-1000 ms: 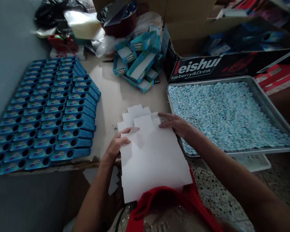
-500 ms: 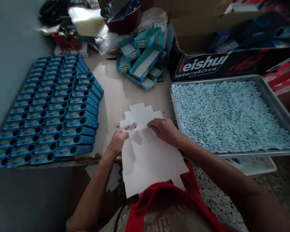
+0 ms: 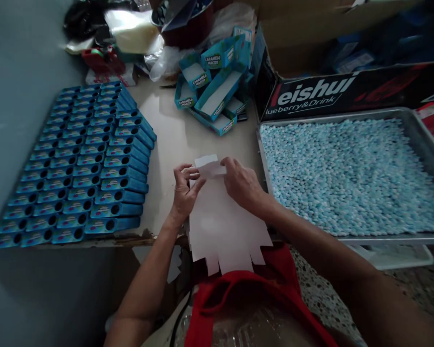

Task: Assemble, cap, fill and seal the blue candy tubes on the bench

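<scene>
A white die-cut cardboard sheet (image 3: 227,217), with notched tabs at its near end, lies plain side up from the table's front edge down over my lap. Its far end is bent up in a crease. My left hand (image 3: 185,190) holds the left end of this fold between thumb and fingers. At the fold's right end, my right hand (image 3: 242,185) pinches the card, its fingertips partly hidden behind the hand. The red apron (image 3: 275,274) touches the sheet's near tabs.
Rows of blue boxes with round holes (image 3: 90,168) fill the table's left. Open blue trays (image 3: 217,91) are piled at the back. On the right, a metal tray (image 3: 264,159) holds blue and white candies, before a black carton (image 3: 307,96). A tape dispenser (image 3: 103,60) sits back left.
The sheet's far flap has been folded up and the sheet lies straighter. Both hands have moved slightly away from me to the fold's two ends. The view has shifted slightly.
</scene>
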A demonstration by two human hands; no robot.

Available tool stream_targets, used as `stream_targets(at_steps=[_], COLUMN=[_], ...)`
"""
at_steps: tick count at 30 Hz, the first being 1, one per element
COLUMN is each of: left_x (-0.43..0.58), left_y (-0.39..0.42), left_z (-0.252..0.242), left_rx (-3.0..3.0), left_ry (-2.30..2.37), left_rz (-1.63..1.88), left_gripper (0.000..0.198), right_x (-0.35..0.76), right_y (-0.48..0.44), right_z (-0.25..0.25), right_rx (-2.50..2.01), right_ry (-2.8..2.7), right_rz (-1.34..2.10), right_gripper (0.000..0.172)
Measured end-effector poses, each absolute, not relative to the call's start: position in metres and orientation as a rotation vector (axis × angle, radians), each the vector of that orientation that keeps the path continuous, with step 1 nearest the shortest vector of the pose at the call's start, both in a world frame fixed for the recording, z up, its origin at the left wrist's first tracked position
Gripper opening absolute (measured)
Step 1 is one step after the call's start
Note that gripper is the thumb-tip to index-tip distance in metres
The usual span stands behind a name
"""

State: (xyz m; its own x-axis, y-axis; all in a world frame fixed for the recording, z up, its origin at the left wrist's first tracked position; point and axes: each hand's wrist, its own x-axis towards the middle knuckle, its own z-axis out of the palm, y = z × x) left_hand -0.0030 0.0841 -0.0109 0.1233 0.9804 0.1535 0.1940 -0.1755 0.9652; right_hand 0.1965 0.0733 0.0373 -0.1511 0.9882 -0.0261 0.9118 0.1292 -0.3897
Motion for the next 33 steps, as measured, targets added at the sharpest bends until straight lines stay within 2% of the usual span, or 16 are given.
stream_targets(at_steps=[2, 5, 8, 11, 15, 18, 21, 24, 29, 32, 33], left_x=[0.004, 0.023, 0.046, 0.058, 0.056, 0.049, 0.038, 0.027, 0.028, 0.038, 0.04], left_y=[0.077, 0.068, 0.063, 0.063, 0.064, 0.064, 0.066, 0.071, 0.088, 0.105, 0.111], left_z=[-0.004, 0.013, 0.029, 0.032, 0.025, 0.022, 0.025, 0.028, 0.029, 0.027, 0.025], left_rx=[1.596, 1.676, 1.652, 1.556, 1.407, 1.37, 1.47, 1.629, 1.922, 2.026, 2.008], left_ry=[1.228, 1.409, 1.634, 1.645, 1.597, 1.614, 1.588, 1.538, 1.541, 1.54, 1.547], left_rz=[1.186, 1.131, 1.075, 1.067, 1.077, 1.032, 0.901, 0.702, 0.387, 0.215, 0.225], left_gripper=[0.059, 0.029, 0.03, 0.029, 0.037, 0.028, 0.029, 0.027, 0.015, 0.003, 0.006], right_x=[0.204, 0.212, 0.213, 0.213, 0.215, 0.22, 0.229, 0.235, 0.221, 0.208, 0.204], right_y=[0.065, 0.053, 0.04, 0.036, 0.044, 0.052, 0.063, 0.076, 0.106, 0.12, 0.122], right_z=[0.03, 0.023, 0.023, 0.026, 0.031, 0.04, 0.053, 0.063, 0.058, 0.049, 0.046], right_rx=[-1.849, -1.79, -1.754, -1.752, -1.793, -1.771, -1.741, -1.671, -1.759, -1.654, -1.601], right_ry=[-1.977, -1.872, -1.893, -1.879, -1.863, -1.955, -2.039, -2.181, -2.53, -2.745, -2.768], right_rz=[0.515, 0.63, 0.681, 0.706, 0.725, 0.739, 0.89, 0.991, 0.727, 0.663, 0.64], right_gripper=[0.047, 0.059, 0.069, 0.073, 0.063, 0.056, 0.045, 0.042, 0.032, 0.026, 0.024])
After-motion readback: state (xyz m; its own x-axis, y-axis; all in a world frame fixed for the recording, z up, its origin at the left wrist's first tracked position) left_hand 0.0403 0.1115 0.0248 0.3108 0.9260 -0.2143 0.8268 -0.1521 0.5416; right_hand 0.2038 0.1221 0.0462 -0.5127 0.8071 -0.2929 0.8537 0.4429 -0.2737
